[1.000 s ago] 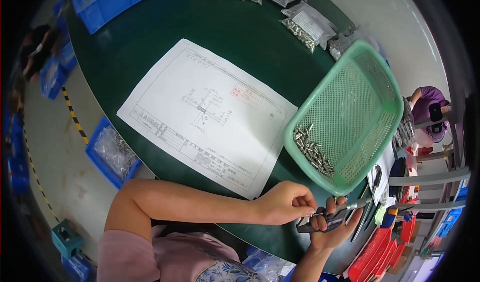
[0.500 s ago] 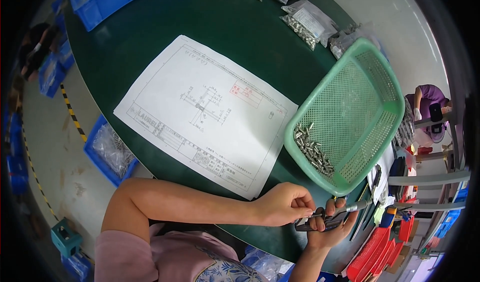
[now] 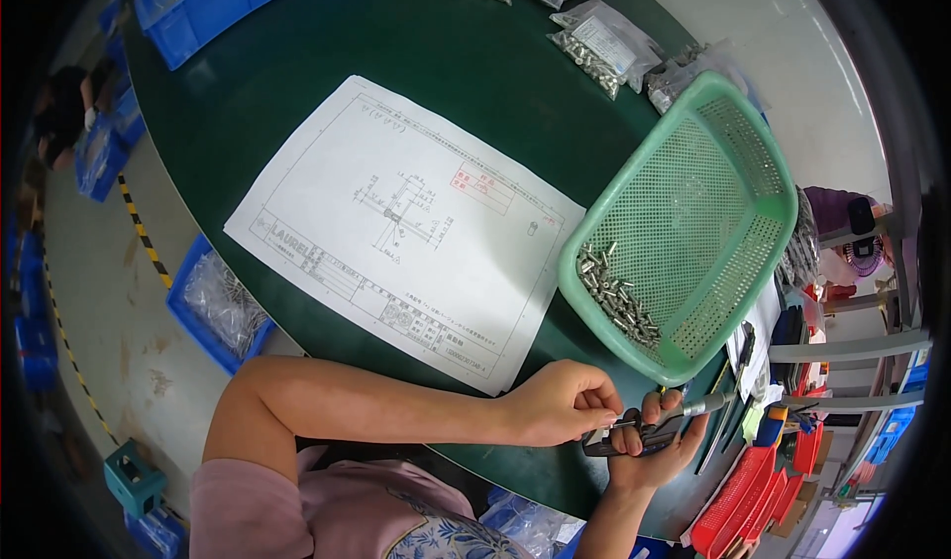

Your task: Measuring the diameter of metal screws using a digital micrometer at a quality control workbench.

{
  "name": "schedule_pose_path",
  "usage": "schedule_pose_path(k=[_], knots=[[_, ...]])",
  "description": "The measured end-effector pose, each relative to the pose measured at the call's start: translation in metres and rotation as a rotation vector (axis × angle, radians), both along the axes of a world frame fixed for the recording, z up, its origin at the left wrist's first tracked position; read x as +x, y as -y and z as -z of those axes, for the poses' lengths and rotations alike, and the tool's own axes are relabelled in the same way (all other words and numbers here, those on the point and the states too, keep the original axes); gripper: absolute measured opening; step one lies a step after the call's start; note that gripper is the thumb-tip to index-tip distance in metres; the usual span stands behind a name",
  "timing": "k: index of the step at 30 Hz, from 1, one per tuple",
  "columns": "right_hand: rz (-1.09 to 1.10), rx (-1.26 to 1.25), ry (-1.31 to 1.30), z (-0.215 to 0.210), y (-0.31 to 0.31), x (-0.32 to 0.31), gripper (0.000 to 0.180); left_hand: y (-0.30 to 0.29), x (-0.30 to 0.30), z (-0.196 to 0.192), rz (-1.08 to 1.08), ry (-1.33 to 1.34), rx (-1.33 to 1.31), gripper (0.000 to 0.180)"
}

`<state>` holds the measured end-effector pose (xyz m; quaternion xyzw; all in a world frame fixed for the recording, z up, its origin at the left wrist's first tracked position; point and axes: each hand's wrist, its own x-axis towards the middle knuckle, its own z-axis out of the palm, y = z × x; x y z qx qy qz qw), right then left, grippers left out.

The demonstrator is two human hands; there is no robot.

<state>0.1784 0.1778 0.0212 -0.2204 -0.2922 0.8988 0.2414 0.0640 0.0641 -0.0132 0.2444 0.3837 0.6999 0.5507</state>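
We see a dark green tabletop (image 3: 466, 83) and, beyond it at upper right, a pale wall (image 3: 827, 93). At left, we note a grey floor (image 3: 149, 336) bearing black-and-yellow striped tape (image 3: 146, 234) and a teal stool (image 3: 137, 478); at right, grey shelf rails (image 3: 852, 353).

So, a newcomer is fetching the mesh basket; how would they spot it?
On the dark green table, find the white technical drawing. The mesh basket sits just right of it. Unlike the blue bins and red trays, it is pale green, with small metal pins heaped at its near end.
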Motion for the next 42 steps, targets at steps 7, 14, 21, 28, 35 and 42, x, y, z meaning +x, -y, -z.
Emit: schedule_pose_path(k=[7,14,21,28,35,42], knots=[[0.016,0.006,0.023,0.0,-0.002,0.0,0.053,-0.003,0.001,0.002,0.002,0.013,-0.001,0.014],[0.02,-0.007,0.035,-0.001,0.007,0.001,0.052,0.004,0.002,0.004,0.016,0.019,-0.011,0.014],[-0.012,0.035,0.039,-0.006,0.005,-0.002,0.054,0.007,-0.004,-0.004,0.003,-0.122,-0.02,0.015],[-0.156,-0.162,-0.058,-0.003,-0.008,-0.01,0.076,0.009,-0.015,-0.013,0.061,-0.142,-0.14,0.014],[-0.202,-0.074,-0.069,0.005,-0.009,-0.001,0.075,0.01,-0.01,-0.009,0.055,-0.144,-0.11,0.013],[-0.182,-0.099,-0.046,0.002,-0.003,-0.005,0.072,0.016,-0.009,-0.011,0.029,-0.174,-0.132,0.013]])
